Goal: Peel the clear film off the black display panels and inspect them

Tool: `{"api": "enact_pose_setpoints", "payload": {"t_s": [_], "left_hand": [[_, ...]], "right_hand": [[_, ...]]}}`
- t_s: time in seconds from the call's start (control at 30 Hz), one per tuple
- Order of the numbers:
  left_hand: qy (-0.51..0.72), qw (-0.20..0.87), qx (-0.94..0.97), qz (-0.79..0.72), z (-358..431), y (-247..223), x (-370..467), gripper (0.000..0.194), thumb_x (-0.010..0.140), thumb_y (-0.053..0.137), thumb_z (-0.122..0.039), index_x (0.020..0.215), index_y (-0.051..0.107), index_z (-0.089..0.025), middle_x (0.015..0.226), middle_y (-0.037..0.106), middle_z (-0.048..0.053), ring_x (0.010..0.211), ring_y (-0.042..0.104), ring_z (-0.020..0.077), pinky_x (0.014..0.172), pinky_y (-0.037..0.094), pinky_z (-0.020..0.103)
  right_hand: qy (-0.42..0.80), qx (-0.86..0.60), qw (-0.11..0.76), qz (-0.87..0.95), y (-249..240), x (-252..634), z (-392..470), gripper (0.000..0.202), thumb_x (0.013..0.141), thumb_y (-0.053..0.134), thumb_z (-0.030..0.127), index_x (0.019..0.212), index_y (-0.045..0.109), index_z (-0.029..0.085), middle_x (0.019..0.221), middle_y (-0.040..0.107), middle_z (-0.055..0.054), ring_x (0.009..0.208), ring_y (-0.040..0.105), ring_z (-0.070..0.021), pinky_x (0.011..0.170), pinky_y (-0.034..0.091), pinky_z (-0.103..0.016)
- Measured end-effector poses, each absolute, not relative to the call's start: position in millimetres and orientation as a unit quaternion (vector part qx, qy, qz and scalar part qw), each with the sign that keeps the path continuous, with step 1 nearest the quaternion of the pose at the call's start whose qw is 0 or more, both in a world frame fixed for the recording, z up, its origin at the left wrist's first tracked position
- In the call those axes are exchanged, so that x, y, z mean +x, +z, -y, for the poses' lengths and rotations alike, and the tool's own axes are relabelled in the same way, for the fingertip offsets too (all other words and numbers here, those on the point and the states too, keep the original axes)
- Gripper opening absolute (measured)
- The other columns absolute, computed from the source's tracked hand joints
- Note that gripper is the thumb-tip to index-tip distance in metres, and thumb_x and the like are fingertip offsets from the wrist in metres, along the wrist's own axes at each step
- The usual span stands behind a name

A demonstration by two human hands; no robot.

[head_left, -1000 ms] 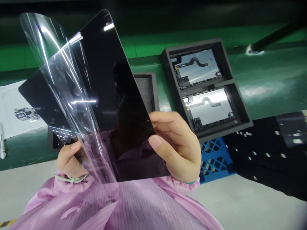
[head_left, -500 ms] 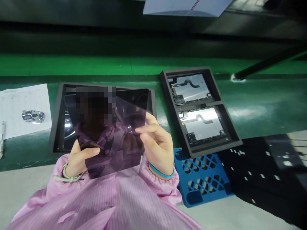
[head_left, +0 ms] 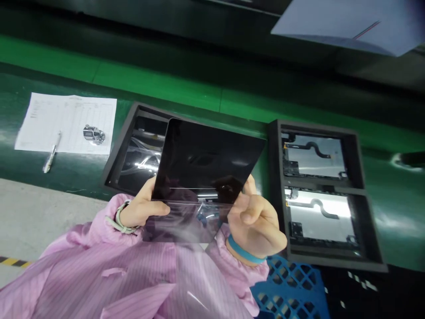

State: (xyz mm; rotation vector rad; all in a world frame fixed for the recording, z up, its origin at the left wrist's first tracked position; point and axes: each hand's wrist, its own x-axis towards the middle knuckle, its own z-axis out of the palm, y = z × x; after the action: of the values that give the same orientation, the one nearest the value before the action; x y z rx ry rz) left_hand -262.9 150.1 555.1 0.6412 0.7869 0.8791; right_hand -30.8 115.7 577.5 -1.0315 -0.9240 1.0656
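A glossy black display panel (head_left: 209, 155) is tilted in front of me, bearing light reflections. My left hand (head_left: 142, 208) grips its left edge, thumb on the face and fingers behind. A thin clear film (head_left: 189, 226) lies over the panel's lower part and reaches toward my chest. My right hand (head_left: 257, 217) is closed at the lower right, thumb and fingers pinched at the film's side; the exact pinch point is hard to see. Behind the panel, a dark foam tray (head_left: 116, 155) holds a shiny item wrapped in clear plastic (head_left: 141, 155).
Another foam tray (head_left: 277, 190) on the right holds two display units with ribbon cables. Below it are a blue plastic crate (head_left: 292, 288) and a black sheet (head_left: 365, 292). At left, a printed form (head_left: 56, 115) carries a metal tally counter (head_left: 94, 134) and a pen (head_left: 51, 155).
My right hand has drawn down toward my body, and the film has moved off the panel's upper part. The panel's upper face now shows plain black. The view has shifted left and tilted.
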Motion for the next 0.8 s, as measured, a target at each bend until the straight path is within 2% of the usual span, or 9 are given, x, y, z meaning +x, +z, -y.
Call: {"api": "enact_pose_setpoints", "payload": {"t_s": [0.13, 0.23, 0.33, 0.5, 0.57, 0.67, 0.73, 0.8], "left_hand": [[0.43, 0.806, 0.222, -0.341, -146.6, 559.0, -257.2, 0.054, 0.055, 0.067, -0.025, 0.109, 0.074, -0.023, 0.116, 0.074, 0.005, 0.123, 0.064, 0.0357, 0.104, 0.054, 0.05], [0.421, 0.817, 0.195, -0.342, -147.4, 568.1, -256.2, 0.051, 0.055, 0.064, -0.028, 0.105, 0.076, -0.024, 0.115, 0.075, 0.007, 0.124, 0.065, 0.0383, 0.104, 0.056, 0.054], [0.395, 0.822, 0.216, -0.349, -146.7, 575.2, -259.2, 0.052, 0.055, 0.067, -0.026, 0.105, 0.077, -0.023, 0.115, 0.076, 0.007, 0.121, 0.067, 0.0388, 0.102, 0.057, 0.054], [0.448, 0.774, 0.24, -0.378, -139.5, 580.7, -256.4, 0.056, 0.058, 0.064, -0.025, 0.113, 0.074, -0.021, 0.124, 0.073, 0.009, 0.132, 0.06, 0.0399, 0.106, 0.055, 0.056], [0.466, 0.756, 0.237, -0.394, -139.9, 582.3, -252.5, 0.05, 0.059, 0.064, -0.024, 0.108, 0.074, -0.021, 0.122, 0.073, 0.009, 0.133, 0.06, 0.0399, 0.107, 0.055, 0.056], [0.447, 0.755, 0.231, -0.419, -150.3, 582.5, -245.6, 0.034, 0.061, 0.07, -0.022, 0.095, 0.075, -0.022, 0.108, 0.077, 0.006, 0.132, 0.061, 0.0385, 0.106, 0.056, 0.052], [0.424, 0.753, 0.245, -0.439, -163.3, 581.0, -239.0, 0.026, 0.062, 0.078, -0.025, 0.087, 0.075, -0.02, 0.1, 0.078, 0.005, 0.131, 0.061, 0.0375, 0.105, 0.056, 0.048], [0.395, 0.756, 0.243, -0.461, -178.1, 579.1, -229.0, 0.028, 0.064, 0.083, -0.032, 0.086, 0.074, -0.019, 0.097, 0.078, 0.005, 0.128, 0.063, 0.0346, 0.106, 0.055, 0.043]], "right_hand": [[0.453, -0.458, 0.642, 0.416, 579.6, -32.5, -116.5, 0.026, 0.07, 0.067, 0.034, 0.054, 0.047, 0.026, 0.064, 0.053, -0.002, 0.123, 0.063, -0.0305, 0.124, 0.032, -0.058], [0.426, -0.475, 0.631, 0.441, 579.1, -32.1, -116.6, 0.028, 0.071, 0.065, 0.035, 0.054, 0.045, 0.026, 0.065, 0.052, -0.004, 0.124, 0.061, -0.0339, 0.123, 0.029, -0.064], [0.407, -0.473, 0.628, 0.465, 575.6, -29.0, -115.0, 0.034, 0.073, 0.067, 0.041, 0.054, 0.044, 0.025, 0.071, 0.055, -0.004, 0.121, 0.061, -0.0339, 0.122, 0.029, -0.063], [0.374, -0.501, 0.625, 0.467, 573.5, -27.2, -113.6, 0.045, 0.071, 0.07, 0.053, 0.052, 0.041, 0.024, 0.072, 0.053, -0.004, 0.099, 0.065, -0.0303, 0.118, 0.035, -0.061], [0.386, -0.49, 0.636, 0.455, 576.0, -29.6, -115.7, 0.041, 0.071, 0.071, 0.05, 0.054, 0.044, 0.024, 0.074, 0.055, -0.003, 0.093, 0.065, -0.0275, 0.113, 0.041, -0.058], [0.404, -0.491, 0.654, 0.409, 578.5, -32.6, -122.1, 0.023, 0.077, 0.069, 0.039, 0.066, 0.055, 0.024, 0.088, 0.06, -0.002, 0.096, 0.063, -0.0225, 0.103, 0.049, -0.047], [0.405, -0.529, 0.648, 0.37, 576.1, -32.1, -127.2, 0.013, 0.081, 0.068, 0.037, 0.081, 0.062, 0.025, 0.095, 0.061, -0.002, 0.096, 0.062, -0.0188, 0.096, 0.052, -0.038], [0.395, -0.578, 0.626, 0.343, 569.4, -28.2, -131.0, 0.022, 0.085, 0.066, 0.038, 0.103, 0.063, 0.026, 0.104, 0.063, -0.002, 0.097, 0.063, -0.0168, 0.092, 0.052, -0.035]]}}
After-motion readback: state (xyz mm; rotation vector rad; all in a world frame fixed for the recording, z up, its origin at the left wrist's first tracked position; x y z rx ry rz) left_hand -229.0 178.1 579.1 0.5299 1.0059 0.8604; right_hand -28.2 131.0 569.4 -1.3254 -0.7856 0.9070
